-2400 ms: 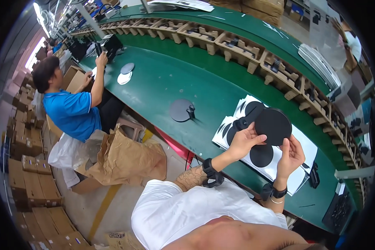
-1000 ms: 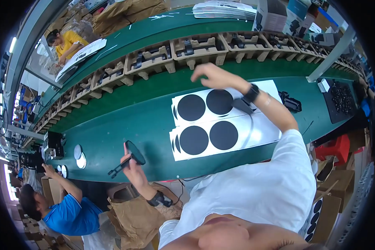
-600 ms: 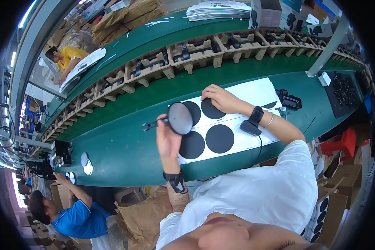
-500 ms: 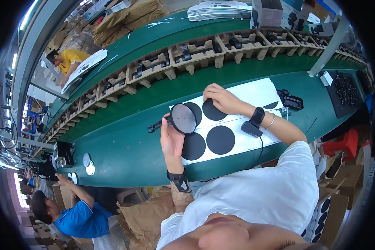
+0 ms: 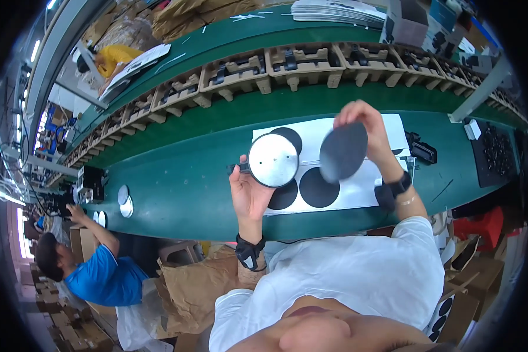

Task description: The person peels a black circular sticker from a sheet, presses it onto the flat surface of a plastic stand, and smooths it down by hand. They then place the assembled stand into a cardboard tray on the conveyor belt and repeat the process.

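Observation:
My left hand (image 5: 252,200) grips a round base (image 5: 273,161) with a shiny metal face, a black rim and a short black arm at its left side. Its face, with small dark holes, is turned up. A thin black round pad (image 5: 344,151) is pinched at its upper edge by my right hand (image 5: 365,122); it hangs tilted, slightly blurred, to the right of the base and apart from it. Beneath both hands lie white backing sheets (image 5: 364,196) bearing more black round pads (image 5: 319,189). The base partly covers two of these pads.
Behind the green table (image 5: 199,176) runs a row of cardboard trays (image 5: 234,76) with black parts. Black fittings (image 5: 421,149) lie right of the sheets, and a dark mat (image 5: 496,158) holds small black pieces. Metal discs (image 5: 125,202) lie left, near a co-worker in blue (image 5: 105,278).
My right hand has lifted a black pad off the sheet and raised it. My left hand has turned the base so its metal face shows more fully. The view has shifted a little.

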`<state>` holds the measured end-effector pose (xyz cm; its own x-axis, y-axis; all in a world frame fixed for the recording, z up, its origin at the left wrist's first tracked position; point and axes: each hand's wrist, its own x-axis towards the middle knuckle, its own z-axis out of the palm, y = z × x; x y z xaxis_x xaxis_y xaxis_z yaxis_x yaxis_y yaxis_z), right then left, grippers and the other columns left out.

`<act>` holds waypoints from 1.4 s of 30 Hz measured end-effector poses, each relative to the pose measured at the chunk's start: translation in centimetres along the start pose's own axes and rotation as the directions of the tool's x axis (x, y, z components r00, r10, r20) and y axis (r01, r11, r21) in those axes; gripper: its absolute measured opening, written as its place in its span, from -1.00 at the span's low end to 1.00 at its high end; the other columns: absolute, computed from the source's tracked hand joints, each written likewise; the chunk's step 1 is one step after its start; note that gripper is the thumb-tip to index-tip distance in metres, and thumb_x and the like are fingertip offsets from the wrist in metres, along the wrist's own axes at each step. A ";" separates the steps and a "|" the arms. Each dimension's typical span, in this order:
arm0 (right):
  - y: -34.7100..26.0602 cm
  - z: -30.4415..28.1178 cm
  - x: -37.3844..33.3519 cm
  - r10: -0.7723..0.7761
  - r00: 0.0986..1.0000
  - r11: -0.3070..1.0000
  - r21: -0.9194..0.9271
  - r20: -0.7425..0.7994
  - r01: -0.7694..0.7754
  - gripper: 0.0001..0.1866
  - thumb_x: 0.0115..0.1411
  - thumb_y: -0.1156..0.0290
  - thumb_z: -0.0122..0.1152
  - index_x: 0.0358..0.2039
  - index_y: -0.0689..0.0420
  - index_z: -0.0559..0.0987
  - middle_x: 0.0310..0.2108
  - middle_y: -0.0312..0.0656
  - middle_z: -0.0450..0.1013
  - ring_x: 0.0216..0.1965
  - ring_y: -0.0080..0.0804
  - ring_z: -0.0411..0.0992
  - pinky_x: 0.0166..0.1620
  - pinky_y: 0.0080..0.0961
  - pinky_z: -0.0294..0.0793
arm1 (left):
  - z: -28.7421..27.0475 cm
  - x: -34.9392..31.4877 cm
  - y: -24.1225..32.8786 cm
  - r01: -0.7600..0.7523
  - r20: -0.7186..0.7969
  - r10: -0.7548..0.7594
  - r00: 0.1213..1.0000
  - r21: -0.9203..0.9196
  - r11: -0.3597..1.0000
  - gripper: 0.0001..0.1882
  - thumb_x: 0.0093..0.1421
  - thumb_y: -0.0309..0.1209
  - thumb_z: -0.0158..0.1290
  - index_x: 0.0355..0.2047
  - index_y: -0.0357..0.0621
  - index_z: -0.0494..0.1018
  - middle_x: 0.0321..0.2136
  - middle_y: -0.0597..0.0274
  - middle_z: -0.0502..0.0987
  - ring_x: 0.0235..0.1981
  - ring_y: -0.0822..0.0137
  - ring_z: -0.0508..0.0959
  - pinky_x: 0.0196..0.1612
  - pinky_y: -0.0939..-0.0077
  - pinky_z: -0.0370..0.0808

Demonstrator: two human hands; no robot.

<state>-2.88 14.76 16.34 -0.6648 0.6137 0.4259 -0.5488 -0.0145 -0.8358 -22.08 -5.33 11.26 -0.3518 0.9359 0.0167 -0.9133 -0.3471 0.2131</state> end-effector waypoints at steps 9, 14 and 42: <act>-1.8 9.2 -4.8 0.175 0.982 0.963 0.198 0.072 -0.186 -0.88 0.00 0.72 0.20 -0.47 0.23 0.49 -0.49 -0.17 0.47 -0.54 -0.44 0.49 -0.47 -0.63 0.51 | 2.9 -3.7 -0.1 0.104 0.255 -0.060 0.965 -0.163 0.981 -0.63 0.22 -0.21 -0.03 0.03 0.04 0.41 0.14 0.13 0.33 0.20 0.11 0.26 0.25 -0.01 0.13; -1.0 9.1 -5.3 0.215 0.977 0.948 0.239 0.006 -0.210 -0.88 0.00 0.70 0.21 -0.46 0.23 0.50 -0.49 -0.17 0.47 -0.53 -0.46 0.48 -0.45 -0.61 0.53 | 3.9 -4.3 -0.5 0.051 0.261 -0.003 0.965 -0.177 0.983 -0.63 0.20 -0.22 0.00 0.01 0.05 0.42 0.13 0.14 0.34 0.20 0.15 0.27 0.24 0.02 0.16; -2.4 8.3 -6.1 0.218 0.970 0.974 0.086 -0.106 -0.210 -0.88 -0.01 0.70 0.20 -0.52 0.24 0.44 -0.56 -0.24 0.37 -0.58 -0.57 0.45 -0.48 -0.69 0.50 | 5.2 -4.3 -2.9 0.041 0.197 -0.023 0.980 -0.085 0.996 -0.69 0.13 -0.26 0.09 -0.09 0.10 0.45 -0.01 0.32 0.44 0.15 0.22 0.32 0.25 -0.10 0.08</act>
<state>-1.75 4.52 18.66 -0.7109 0.6761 0.1940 -0.4390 -0.2110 -0.8734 -16.90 -8.02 15.67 -0.2831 0.9372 0.2039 -0.9410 -0.3125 0.1298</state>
